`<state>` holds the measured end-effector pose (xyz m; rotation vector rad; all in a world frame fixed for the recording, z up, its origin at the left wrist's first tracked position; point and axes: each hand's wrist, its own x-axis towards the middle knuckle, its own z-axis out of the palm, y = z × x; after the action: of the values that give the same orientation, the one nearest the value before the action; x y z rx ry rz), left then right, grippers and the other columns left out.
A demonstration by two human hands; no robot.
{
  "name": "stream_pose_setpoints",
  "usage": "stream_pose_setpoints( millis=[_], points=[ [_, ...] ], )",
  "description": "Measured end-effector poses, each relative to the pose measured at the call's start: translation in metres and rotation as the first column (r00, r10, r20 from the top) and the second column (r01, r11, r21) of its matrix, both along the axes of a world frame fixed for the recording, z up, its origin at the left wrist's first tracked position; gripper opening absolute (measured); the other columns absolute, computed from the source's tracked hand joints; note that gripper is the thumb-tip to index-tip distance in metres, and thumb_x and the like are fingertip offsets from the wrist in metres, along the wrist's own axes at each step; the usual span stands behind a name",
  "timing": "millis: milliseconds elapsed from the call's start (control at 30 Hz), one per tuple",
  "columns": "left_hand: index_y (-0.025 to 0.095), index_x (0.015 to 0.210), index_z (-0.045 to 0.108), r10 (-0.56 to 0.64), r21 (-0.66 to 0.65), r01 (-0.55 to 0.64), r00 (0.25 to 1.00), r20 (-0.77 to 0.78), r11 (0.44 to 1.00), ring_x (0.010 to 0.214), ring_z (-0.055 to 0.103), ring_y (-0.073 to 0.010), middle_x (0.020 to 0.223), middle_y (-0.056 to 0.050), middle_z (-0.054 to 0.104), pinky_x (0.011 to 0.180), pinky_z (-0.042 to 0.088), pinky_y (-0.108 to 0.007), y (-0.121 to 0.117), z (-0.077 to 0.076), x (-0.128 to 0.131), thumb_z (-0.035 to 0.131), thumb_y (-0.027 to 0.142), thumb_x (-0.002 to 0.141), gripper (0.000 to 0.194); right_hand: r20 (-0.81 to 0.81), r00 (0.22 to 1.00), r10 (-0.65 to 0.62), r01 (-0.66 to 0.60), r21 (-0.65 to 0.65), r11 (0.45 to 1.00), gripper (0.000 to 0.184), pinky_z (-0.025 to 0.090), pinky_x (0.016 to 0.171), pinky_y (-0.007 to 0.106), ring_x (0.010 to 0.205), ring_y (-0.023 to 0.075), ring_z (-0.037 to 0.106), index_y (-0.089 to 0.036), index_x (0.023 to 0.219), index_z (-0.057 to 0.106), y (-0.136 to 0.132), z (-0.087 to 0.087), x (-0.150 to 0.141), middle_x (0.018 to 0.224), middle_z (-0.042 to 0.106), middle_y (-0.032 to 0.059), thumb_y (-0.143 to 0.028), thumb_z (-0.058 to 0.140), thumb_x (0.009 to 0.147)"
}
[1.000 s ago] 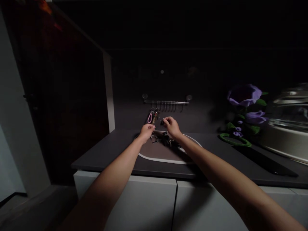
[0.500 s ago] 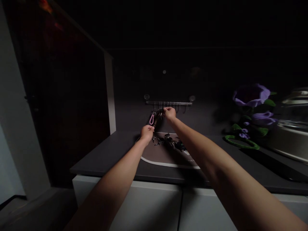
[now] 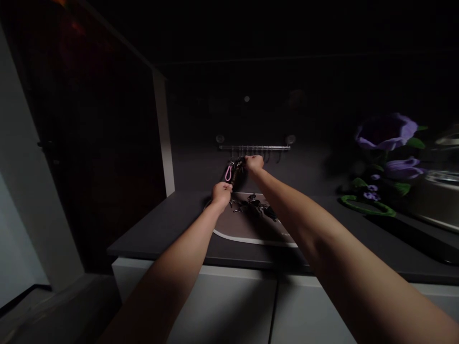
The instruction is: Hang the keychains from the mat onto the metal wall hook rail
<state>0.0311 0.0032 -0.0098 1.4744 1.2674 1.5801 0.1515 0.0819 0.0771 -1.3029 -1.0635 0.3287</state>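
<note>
My left hand [image 3: 221, 195] is closed on the lower end of a dark keychain [image 3: 235, 177] with a braided, brownish strap. Above it, my right hand [image 3: 254, 163] pinches the top of that keychain, just under the hooks of a clear rail [image 3: 254, 148] on the dark wall. A pink loop strap [image 3: 228, 173] hangs from the rail's left part, beside the keychain. Below the hands, several keys [image 3: 253, 204] lie on a brown mat [image 3: 244, 229] with a white edge. Whether the keychain's ring touches a hook is too dark to tell.
The mat lies on a dark countertop [image 3: 154, 229] above white cabinet doors [image 3: 222, 301]. To the right stand purple knitted flowers [image 3: 389, 133], a green ring [image 3: 369, 206], a long black object [image 3: 416, 239] and a pale, shiny container [image 3: 441, 196]. A dark door [image 3: 93, 157] is at left.
The camera view has shifted slightly. Both hands keep their grip on the keychain near the rail, with little visible movement between them.
</note>
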Motion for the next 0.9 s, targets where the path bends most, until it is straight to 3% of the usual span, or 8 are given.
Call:
stream_pose_setpoints(
  millis=[300, 633, 800, 900],
  points=[
    [0.014, 0.061, 0.058, 0.018, -0.006, -0.018, 1.0, -0.001, 1.0, 0.053, 0.049, -0.0105, 0.057, 0.0, 0.057, 0.057, 0.037, -0.023, -0.001, 0.001, -0.001, 0.052, 0.018, 0.072, 0.012, 0.05, 0.998, -0.033, 0.035, -0.039, 0.999, 0.021, 0.046, 0.069, 0.024, 0.071, 0.0149, 0.06, -0.011, 0.082, 0.067, -0.006, -0.011, 0.006, 0.08, 0.067, 0.0073, -0.024, 0.054, 0.071],
    [0.012, 0.063, 0.059, 0.027, 0.019, -0.027, 0.999, 0.035, 0.999, 0.05, 0.048, -0.0083, 0.053, 0.001, 0.055, 0.055, 0.037, -0.021, -0.001, 0.0, -0.003, 0.054, 0.016, 0.071, 0.01, 0.061, 0.998, -0.036, 0.039, -0.052, 0.998, 0.019, 0.043, 0.067, 0.022, 0.069, 0.0135, 0.058, -0.012, 0.08, 0.065, -0.017, -0.009, 0.008, 0.077, 0.066, 0.007, -0.025, 0.054, 0.072],
    [0.012, 0.064, 0.059, 0.031, 0.027, -0.031, 0.999, 0.01, 0.999, 0.051, 0.049, -0.0081, 0.055, 0.001, 0.056, 0.055, 0.037, -0.02, 0.0, 0.0, -0.006, 0.054, 0.015, 0.071, 0.009, 0.081, 0.997, 0.018, -0.017, -0.016, 1.0, 0.017, 0.043, 0.065, 0.022, 0.064, 0.0114, 0.058, -0.013, 0.079, 0.063, -0.03, 0.0, 0.011, 0.071, 0.063, 0.0045, -0.025, 0.052, 0.073],
    [0.011, 0.065, 0.06, 0.036, 0.044, -0.034, 0.998, -0.058, 0.998, 0.054, 0.05, -0.0088, 0.058, 0.0, 0.057, 0.058, 0.038, -0.02, 0.001, -0.001, -0.009, 0.054, 0.015, 0.072, 0.009, 0.186, 0.98, 0.075, -0.081, 0.027, 0.996, 0.02, 0.043, 0.065, 0.022, 0.061, 0.0104, 0.056, -0.013, 0.081, 0.061, -0.043, -0.004, 0.013, 0.068, 0.062, 0.0035, -0.027, 0.049, 0.075]
  ],
)
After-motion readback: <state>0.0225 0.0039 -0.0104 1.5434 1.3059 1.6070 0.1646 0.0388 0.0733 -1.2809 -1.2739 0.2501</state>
